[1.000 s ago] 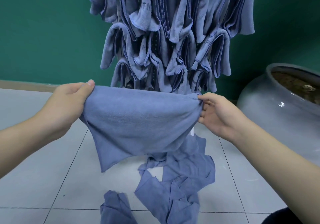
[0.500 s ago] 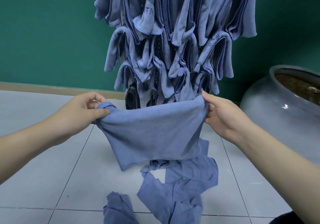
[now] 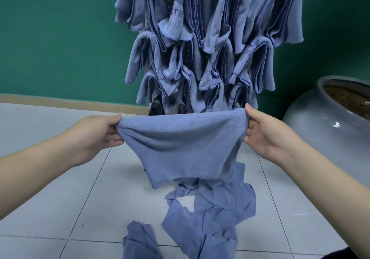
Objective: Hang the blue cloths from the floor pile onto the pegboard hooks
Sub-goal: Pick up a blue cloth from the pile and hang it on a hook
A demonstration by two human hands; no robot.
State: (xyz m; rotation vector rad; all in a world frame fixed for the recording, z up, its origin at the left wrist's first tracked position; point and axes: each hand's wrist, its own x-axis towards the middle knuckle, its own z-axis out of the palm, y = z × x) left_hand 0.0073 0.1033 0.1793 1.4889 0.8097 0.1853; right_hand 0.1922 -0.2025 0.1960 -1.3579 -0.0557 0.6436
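While pinching a blue cloth (image 3: 186, 144) taut between left hand (image 3: 98, 133) and right hand (image 3: 264, 132) above the floor pile (image 3: 208, 214), a person is risking dislodging crowded hung cloths (image 3: 210, 38) on the pegboard.

Large grey glazed pot (image 3: 324, 130) at right, green wall (image 3: 60, 38), pale tiled floor (image 3: 60, 208), tan baseboard (image 3: 60, 99)

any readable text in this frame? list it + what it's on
"TN", edge cut off by a fold: on a hung cloth near the top of the rack.
"F": on a hung cloth at right, rest hidden.
Faint marks on other hung cloths: too blurred to read.
Held cloth, floor pile, grey jar: no text.
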